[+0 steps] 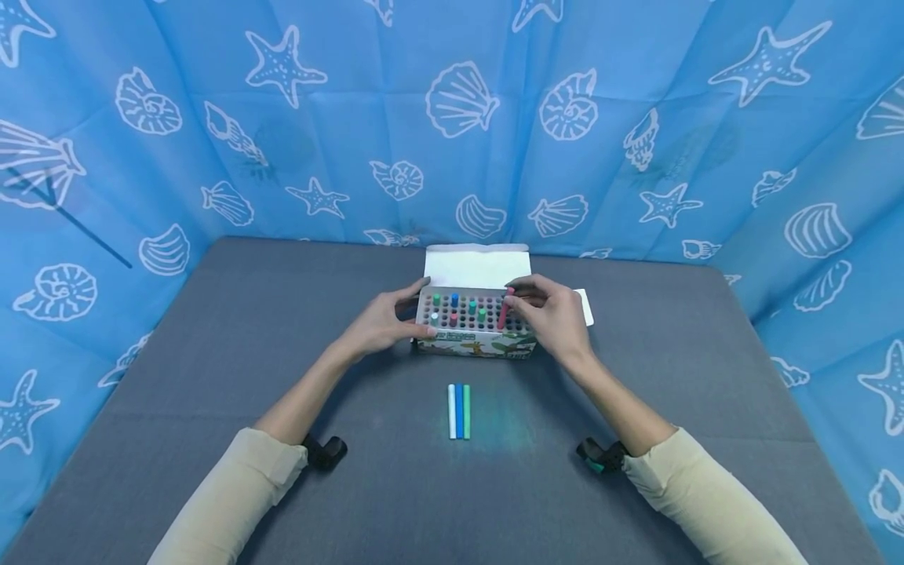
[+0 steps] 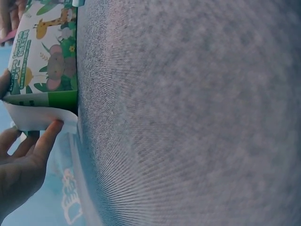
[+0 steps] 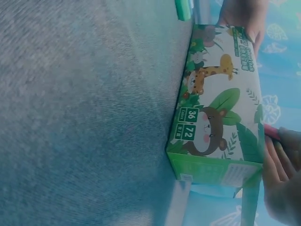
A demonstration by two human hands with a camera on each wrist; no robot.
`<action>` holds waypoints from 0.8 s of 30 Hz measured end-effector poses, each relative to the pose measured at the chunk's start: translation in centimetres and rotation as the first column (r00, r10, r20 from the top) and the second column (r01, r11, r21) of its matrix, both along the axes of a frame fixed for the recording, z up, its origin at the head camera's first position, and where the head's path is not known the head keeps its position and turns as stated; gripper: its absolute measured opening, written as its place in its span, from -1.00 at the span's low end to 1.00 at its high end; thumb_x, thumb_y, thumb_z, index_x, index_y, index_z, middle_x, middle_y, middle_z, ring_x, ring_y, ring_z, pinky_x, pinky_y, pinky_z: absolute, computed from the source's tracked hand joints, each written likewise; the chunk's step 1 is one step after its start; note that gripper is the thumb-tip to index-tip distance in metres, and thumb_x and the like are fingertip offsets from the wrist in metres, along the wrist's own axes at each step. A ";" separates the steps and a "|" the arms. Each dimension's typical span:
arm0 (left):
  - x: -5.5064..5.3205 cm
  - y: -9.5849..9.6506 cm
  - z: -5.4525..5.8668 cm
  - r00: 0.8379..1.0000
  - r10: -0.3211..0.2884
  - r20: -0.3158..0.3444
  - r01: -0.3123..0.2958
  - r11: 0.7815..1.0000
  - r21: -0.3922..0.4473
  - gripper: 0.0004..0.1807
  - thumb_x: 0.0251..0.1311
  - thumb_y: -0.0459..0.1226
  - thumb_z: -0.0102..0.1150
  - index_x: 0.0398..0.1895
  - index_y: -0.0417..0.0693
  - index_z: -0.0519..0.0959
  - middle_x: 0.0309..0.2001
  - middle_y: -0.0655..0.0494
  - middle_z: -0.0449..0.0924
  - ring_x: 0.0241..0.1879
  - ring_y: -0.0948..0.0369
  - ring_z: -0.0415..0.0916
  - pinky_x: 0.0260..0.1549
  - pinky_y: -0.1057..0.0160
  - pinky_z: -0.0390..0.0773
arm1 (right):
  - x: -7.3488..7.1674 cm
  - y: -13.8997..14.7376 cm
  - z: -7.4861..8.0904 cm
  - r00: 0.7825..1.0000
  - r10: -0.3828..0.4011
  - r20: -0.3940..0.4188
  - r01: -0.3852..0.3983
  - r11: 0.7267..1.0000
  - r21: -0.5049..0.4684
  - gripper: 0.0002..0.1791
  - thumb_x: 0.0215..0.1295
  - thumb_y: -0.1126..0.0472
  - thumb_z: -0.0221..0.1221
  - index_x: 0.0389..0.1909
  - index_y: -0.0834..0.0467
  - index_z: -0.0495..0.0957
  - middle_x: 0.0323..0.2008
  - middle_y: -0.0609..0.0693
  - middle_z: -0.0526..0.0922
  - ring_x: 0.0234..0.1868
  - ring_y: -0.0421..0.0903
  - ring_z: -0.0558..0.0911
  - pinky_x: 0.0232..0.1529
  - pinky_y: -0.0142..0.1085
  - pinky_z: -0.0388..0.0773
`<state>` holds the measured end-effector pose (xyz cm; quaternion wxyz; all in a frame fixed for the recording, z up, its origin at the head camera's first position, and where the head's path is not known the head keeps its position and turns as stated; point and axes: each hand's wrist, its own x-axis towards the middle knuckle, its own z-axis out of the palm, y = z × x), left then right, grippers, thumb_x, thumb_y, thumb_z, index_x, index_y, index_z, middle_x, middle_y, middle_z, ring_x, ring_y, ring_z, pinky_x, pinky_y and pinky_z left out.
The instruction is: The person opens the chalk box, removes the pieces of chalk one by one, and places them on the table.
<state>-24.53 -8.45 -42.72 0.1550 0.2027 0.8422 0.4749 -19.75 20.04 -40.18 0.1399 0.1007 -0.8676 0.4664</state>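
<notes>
A lidded cardboard box [image 1: 475, 345] printed with cartoon animals stands open, its grey holed insert [image 1: 462, 302] bearing several coloured sticks upright. My left hand [image 1: 381, 322] holds the box's left end, thumb at the front corner and fingers towards the back. In the left wrist view, a fingertip touches the white side flap [image 2: 40, 117]. Between thumb and fingers, my right hand [image 1: 558, 318] pinches a red crayon-like stick [image 1: 503, 315], upright over the right part of the insert. Whether its lower end sits in a hole, I cannot tell.
White [image 1: 452, 412], blue [image 1: 459, 412] and green [image 1: 467, 412] sticks lie side by side in front of the box on the grey tablecloth [image 1: 282, 502]. The raised lid [image 1: 476, 267] stands behind the insert. A blue curtain [image 1: 395, 94] with shells surrounds the table's back.
</notes>
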 end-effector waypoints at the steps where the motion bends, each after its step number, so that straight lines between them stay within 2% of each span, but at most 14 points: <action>1: 0.0 0.0 0.0 1.000 -0.002 -0.001 0.002 1.000 0.002 0.03 0.11 -0.10 0.47 0.58 0.13 0.07 0.31 -0.14 0.44 0.36 -0.05 0.30 0.21 0.00 0.46 | 0.0 0.0 0.1 1.000 0.002 -0.008 -0.002 1.000 -0.031 -0.77 0.29 0.29 0.32 -0.07 0.27 0.67 -0.22 0.15 0.74 -0.19 0.00 0.74 -0.19 -0.28 0.69; 4: -0.1 0.1 0.0 1.000 -0.004 -0.003 0.004 1.000 0.007 0.03 0.10 -0.11 0.47 0.58 0.12 0.07 0.30 -0.13 0.46 0.37 -0.04 0.29 0.23 0.00 0.45 | 0.7 -0.3 1.5 1.000 0.011 -0.015 -0.012 0.994 -0.112 -0.75 0.29 0.35 0.30 -0.05 0.36 0.65 -0.21 0.23 0.73 -0.21 0.09 0.75 -0.23 -0.24 0.70; 8: -0.1 0.1 0.1 1.000 -0.004 -0.008 0.004 1.000 0.003 0.02 0.11 -0.10 0.47 0.58 0.12 0.08 0.30 -0.13 0.45 0.39 -0.04 0.25 0.26 -0.02 0.41 | 2.0 -1.0 3.6 1.000 0.018 0.019 -0.015 0.987 -0.163 -0.74 0.31 0.41 0.26 -0.03 0.45 0.61 -0.19 0.33 0.70 -0.23 0.24 0.73 -0.26 -0.06 0.69; 10: -0.1 0.1 0.1 1.000 -0.005 -0.011 0.005 1.000 -0.001 0.02 0.11 -0.09 0.47 0.58 0.12 0.08 0.31 -0.14 0.45 0.40 -0.05 0.24 0.28 -0.04 0.39 | 2.3 -1.1 4.1 0.999 0.026 0.045 -0.017 0.984 -0.177 -0.73 0.32 0.40 0.25 -0.01 0.46 0.60 -0.18 0.35 0.69 -0.24 0.27 0.72 -0.28 -0.07 0.70; 13: -0.1 0.1 0.2 1.000 -0.011 -0.013 0.011 1.000 0.001 0.02 0.11 -0.09 0.47 0.58 0.12 0.08 0.34 -0.15 0.41 0.41 -0.07 0.23 0.27 -0.05 0.39 | 2.1 -0.7 3.2 0.996 0.037 0.081 -0.020 0.979 -0.205 -0.71 0.34 0.36 0.25 0.03 0.42 0.60 -0.17 0.33 0.69 -0.25 0.28 0.72 -0.30 -0.07 0.70; 17: 0.0 0.1 0.3 1.000 -0.008 -0.005 0.008 1.000 -0.003 0.02 0.11 -0.10 0.47 0.58 0.14 0.07 0.35 -0.15 0.39 0.40 -0.08 0.24 0.25 -0.05 0.41 | 1.9 -0.1 1.7 0.994 0.043 0.102 -0.021 0.978 -0.209 -0.69 0.35 0.27 0.27 0.05 0.32 0.62 -0.18 0.24 0.70 -0.28 0.19 0.74 -0.35 -0.10 0.71; 21: 0.1 0.1 0.2 1.000 -0.001 -0.003 0.001 1.000 -0.013 0.02 0.12 -0.09 0.46 0.58 0.15 0.07 0.34 -0.15 0.41 0.40 -0.08 0.24 0.27 -0.06 0.39 | 2.4 0.0 1.3 0.992 0.052 0.117 -0.026 0.977 -0.213 -0.68 0.34 0.21 0.29 0.05 0.27 0.63 -0.20 0.21 0.70 -0.35 0.12 0.75 -0.41 -0.13 0.71; 24: 0.1 0.0 0.1 1.000 -0.003 -0.007 0.003 1.000 -0.016 0.02 0.12 -0.09 0.46 0.59 0.15 0.06 0.35 -0.16 0.38 0.40 -0.09 0.24 0.27 -0.07 0.39 | 2.9 -0.1 1.2 0.988 0.064 0.142 -0.029 0.971 -0.236 -0.69 0.34 0.22 0.29 0.04 0.27 0.63 -0.20 0.22 0.69 -0.37 0.18 0.74 -0.43 -0.09 0.70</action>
